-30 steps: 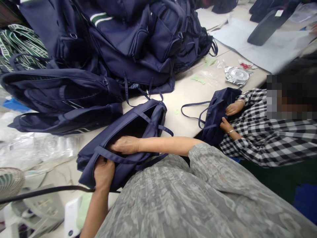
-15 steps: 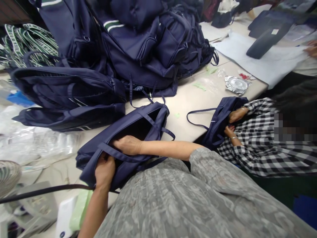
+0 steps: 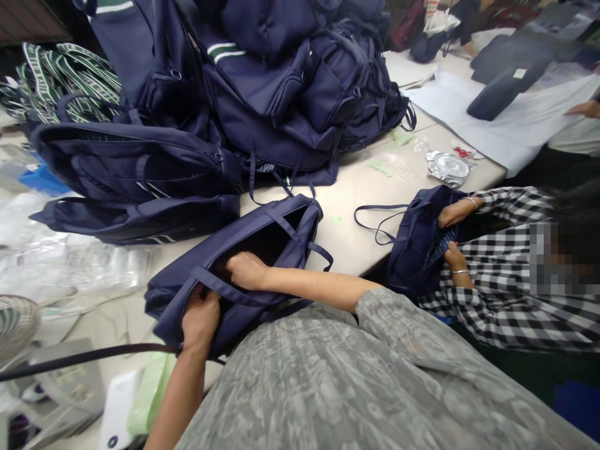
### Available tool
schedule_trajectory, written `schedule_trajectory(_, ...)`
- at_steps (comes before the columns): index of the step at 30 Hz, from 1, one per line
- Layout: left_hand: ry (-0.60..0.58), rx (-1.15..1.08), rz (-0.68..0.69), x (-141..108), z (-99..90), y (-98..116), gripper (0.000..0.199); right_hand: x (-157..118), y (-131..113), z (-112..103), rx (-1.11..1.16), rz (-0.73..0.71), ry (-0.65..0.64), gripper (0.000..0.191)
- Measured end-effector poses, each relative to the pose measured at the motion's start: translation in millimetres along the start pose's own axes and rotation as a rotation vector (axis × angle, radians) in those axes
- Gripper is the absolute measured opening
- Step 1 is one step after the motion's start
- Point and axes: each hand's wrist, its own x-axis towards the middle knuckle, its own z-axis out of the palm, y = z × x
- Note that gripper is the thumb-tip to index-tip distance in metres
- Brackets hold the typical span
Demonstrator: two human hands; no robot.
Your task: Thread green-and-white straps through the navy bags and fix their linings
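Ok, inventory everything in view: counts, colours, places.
open bag: one, navy, front centre
other bags: uncountable, navy, heaped behind
printed straps: bundle, green-white, upper left
clear plastic: uncountable, transparent, left
fan: one, pale, left edge
white object: one, white, lower left
green item: one, pale green, lower left
foil packet: one, silver, table's right
white sheeting: count unclear, white, upper right
table: one, pale, centre
co-worker's bag: one, navy, right
co-workers: at least two, checked shirt nearest, right
left hand: one, bare, bag's edge
right hand: one, bare, bag's opening
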Motion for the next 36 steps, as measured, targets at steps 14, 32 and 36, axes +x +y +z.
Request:
schedule_trajectory(14,0.004,-0.106,0.007,3.9,-2.8,8.8,0.016,1.2,4.9,7.3,-0.090,-0.270,-0.021,0.028)
schedule_trajectory(32,-0.055,-0.188,0.046,2.7,-3.0,2.2,0.026,26.2,28.8,12.6,0.503,0.218,0.045,0.019)
schedule_trajectory(36,-0.014,-0.058,0.030,8.2,-3.9,0.0,0.024,25.9,30.6,12.0,0.571,0.227,0.017,0.020)
